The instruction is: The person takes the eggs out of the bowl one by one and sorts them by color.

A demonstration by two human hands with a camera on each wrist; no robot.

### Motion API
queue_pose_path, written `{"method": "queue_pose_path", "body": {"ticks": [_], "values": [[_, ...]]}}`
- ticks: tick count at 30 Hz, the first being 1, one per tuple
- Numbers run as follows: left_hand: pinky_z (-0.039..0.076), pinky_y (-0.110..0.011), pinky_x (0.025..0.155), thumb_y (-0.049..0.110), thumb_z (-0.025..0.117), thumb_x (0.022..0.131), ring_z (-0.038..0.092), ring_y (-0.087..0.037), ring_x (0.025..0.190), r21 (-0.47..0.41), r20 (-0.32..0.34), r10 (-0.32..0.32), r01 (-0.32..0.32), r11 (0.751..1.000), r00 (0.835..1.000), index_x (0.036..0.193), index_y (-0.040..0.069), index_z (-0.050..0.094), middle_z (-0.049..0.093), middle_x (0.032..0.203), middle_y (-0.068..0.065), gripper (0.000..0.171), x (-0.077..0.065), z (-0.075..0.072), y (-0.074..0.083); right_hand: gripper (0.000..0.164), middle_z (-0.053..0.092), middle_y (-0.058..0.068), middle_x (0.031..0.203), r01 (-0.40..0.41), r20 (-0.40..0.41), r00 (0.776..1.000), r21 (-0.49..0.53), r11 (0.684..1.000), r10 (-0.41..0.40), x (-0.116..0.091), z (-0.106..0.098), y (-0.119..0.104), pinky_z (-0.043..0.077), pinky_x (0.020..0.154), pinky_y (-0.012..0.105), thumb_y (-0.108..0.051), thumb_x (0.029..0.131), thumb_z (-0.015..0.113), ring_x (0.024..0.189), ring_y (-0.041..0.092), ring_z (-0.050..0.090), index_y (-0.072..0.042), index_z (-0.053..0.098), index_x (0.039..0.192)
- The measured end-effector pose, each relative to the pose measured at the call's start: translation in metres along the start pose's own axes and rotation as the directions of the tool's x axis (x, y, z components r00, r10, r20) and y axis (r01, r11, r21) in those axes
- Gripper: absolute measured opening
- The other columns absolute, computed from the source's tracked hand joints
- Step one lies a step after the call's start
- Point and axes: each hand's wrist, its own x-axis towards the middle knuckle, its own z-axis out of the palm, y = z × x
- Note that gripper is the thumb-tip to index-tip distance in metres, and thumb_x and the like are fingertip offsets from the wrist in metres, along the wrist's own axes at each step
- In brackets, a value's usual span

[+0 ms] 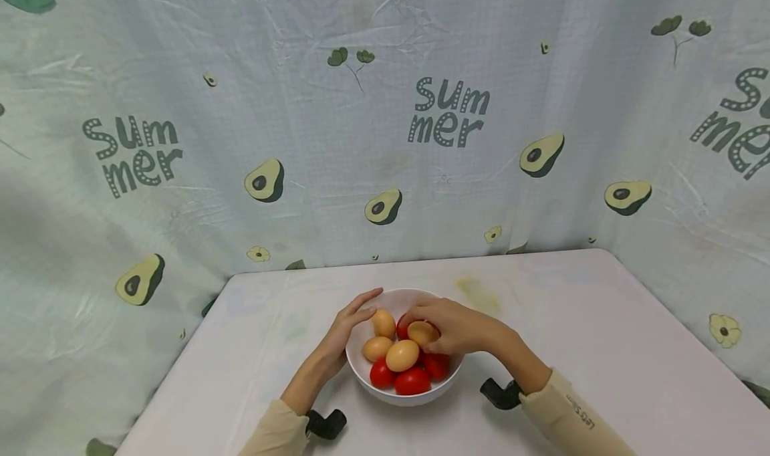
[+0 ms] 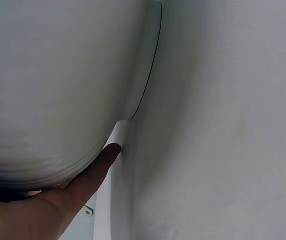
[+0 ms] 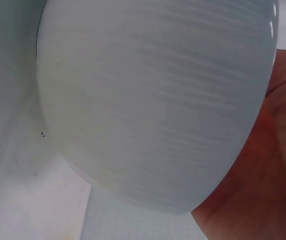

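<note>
A white bowl [image 1: 404, 400] stands on the table, holding several brown eggs [image 1: 402, 356] and glossy red rounded things [image 1: 412, 381] that look like small tomatoes. My right hand [image 1: 460, 325] reaches over the bowl's right rim and grips one brown egg [image 1: 423, 333] between thumb and fingers, above the red ones. At the left rim, my left hand [image 1: 339, 335] rests against the bowl with its fingers fairly straight. The left wrist view shows a digit [image 2: 95, 172] along the bowl's outer wall [image 2: 57, 90]. In the right wrist view, the bowl's wall [image 3: 158, 110] hides the fingertips.
The white table [image 1: 571, 322] extends around the bowl, with a faint yellow-green stain [image 1: 479, 295] behind it. A printed cloth [image 1: 325, 142] with avocados hangs along the back and both sides. A black wrist mount [image 1: 327, 424] sits at each sleeve.
</note>
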Motion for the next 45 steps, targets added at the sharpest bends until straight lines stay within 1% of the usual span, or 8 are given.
{"method": "queue_pose_path", "body": {"ticks": [5, 8, 14, 19, 24, 27, 35, 45], "values": [[0.025, -0.053, 0.128, 0.027, 0.039, 0.108, 0.034, -0.035, 0.154, -0.019, 0.031, -0.004, 0.004, 1.000, 1.000, 0.160, 0.020, 0.040, 0.031, 0.169, -0.009, 0.052, 0.000, -0.003, -0.004, 0.040, 0.064, -0.006, 0.128, -0.023, 0.036, 0.999, -0.012, 1.000, 0.023, -0.003, 0.001, 0.001, 0.055, 0.099, 0.035, -0.007, 0.088, 0.076, 0.115, 0.014, 0.055, -0.021, 0.070, 0.124], [0.025, -0.051, 0.128, 0.028, 0.038, 0.109, 0.033, -0.033, 0.155, -0.038, 0.051, -0.007, 0.009, 0.999, 0.999, 0.161, 0.021, 0.038, 0.030, 0.170, -0.008, 0.052, 0.000, -0.005, -0.007, 0.039, 0.065, -0.006, 0.127, -0.022, 0.038, 0.999, -0.011, 1.000, 0.022, -0.003, 0.002, 0.002, 0.054, 0.098, 0.032, -0.005, 0.088, 0.074, 0.113, 0.013, 0.056, -0.021, 0.070, 0.123], [0.023, -0.050, 0.129, 0.033, 0.031, 0.111, 0.030, -0.030, 0.156, -0.096, 0.117, -0.010, 0.021, 0.995, 0.993, 0.162, 0.027, 0.035, 0.026, 0.171, -0.004, 0.051, -0.002, -0.009, -0.009, 0.037, 0.067, -0.006, 0.124, -0.010, 0.031, 0.999, -0.023, 1.000, 0.011, -0.003, 0.000, 0.001, 0.055, 0.096, 0.029, -0.006, 0.088, 0.074, 0.109, 0.011, 0.057, -0.020, 0.071, 0.123], [0.019, -0.051, 0.130, 0.037, 0.027, 0.112, 0.026, -0.030, 0.157, -0.123, 0.165, -0.011, 0.032, 0.992, 0.986, 0.163, 0.030, 0.031, 0.023, 0.172, -0.002, 0.052, -0.002, -0.012, -0.012, 0.037, 0.068, -0.006, 0.123, -0.011, 0.014, 1.000, -0.024, 1.000, 0.011, -0.004, -0.003, 0.000, 0.057, 0.096, 0.032, -0.006, 0.089, 0.075, 0.108, 0.013, 0.059, -0.018, 0.071, 0.123], [0.023, -0.050, 0.129, 0.037, 0.028, 0.111, 0.031, -0.031, 0.155, -0.098, 0.152, 0.000, 0.015, 0.995, 0.988, 0.163, 0.028, 0.031, 0.025, 0.171, -0.005, 0.052, -0.001, -0.009, -0.011, 0.037, 0.066, -0.003, 0.124, -0.006, 0.002, 1.000, -0.008, 1.000, 0.006, -0.006, -0.009, -0.002, 0.058, 0.097, 0.034, -0.004, 0.089, 0.075, 0.108, 0.015, 0.060, -0.015, 0.070, 0.124], [0.024, -0.048, 0.129, 0.035, 0.029, 0.111, 0.032, -0.030, 0.154, -0.097, 0.134, 0.003, 0.010, 0.995, 0.991, 0.162, 0.026, 0.033, 0.027, 0.170, -0.006, 0.052, 0.000, -0.007, -0.010, 0.037, 0.066, -0.002, 0.125, -0.002, -0.003, 1.000, 0.002, 1.000, 0.002, -0.006, -0.011, -0.001, 0.059, 0.096, 0.032, -0.003, 0.089, 0.075, 0.108, 0.015, 0.061, -0.014, 0.070, 0.124], [0.028, -0.046, 0.128, 0.035, 0.032, 0.110, 0.039, -0.026, 0.149, -0.071, 0.084, -0.009, 0.015, 0.997, 0.996, 0.160, 0.027, 0.038, 0.033, 0.168, -0.004, 0.051, 0.001, -0.009, -0.011, 0.040, 0.068, 0.001, 0.127, 0.020, -0.049, 0.999, 0.044, 0.999, -0.018, -0.008, -0.018, 0.000, 0.060, 0.087, 0.025, -0.003, 0.089, 0.074, 0.108, 0.017, 0.062, -0.012, 0.069, 0.128], [0.028, -0.047, 0.127, 0.037, 0.032, 0.110, 0.038, -0.028, 0.151, -0.065, 0.080, -0.004, 0.009, 0.998, 0.997, 0.159, 0.027, 0.039, 0.034, 0.168, -0.004, 0.050, 0.002, -0.008, -0.011, 0.041, 0.069, 0.003, 0.127, 0.022, -0.188, 0.982, 0.041, 0.999, -0.014, -0.020, -0.037, 0.010, 0.062, 0.086, 0.027, -0.002, 0.089, 0.073, 0.110, 0.020, 0.064, -0.010, 0.068, 0.129]]}}
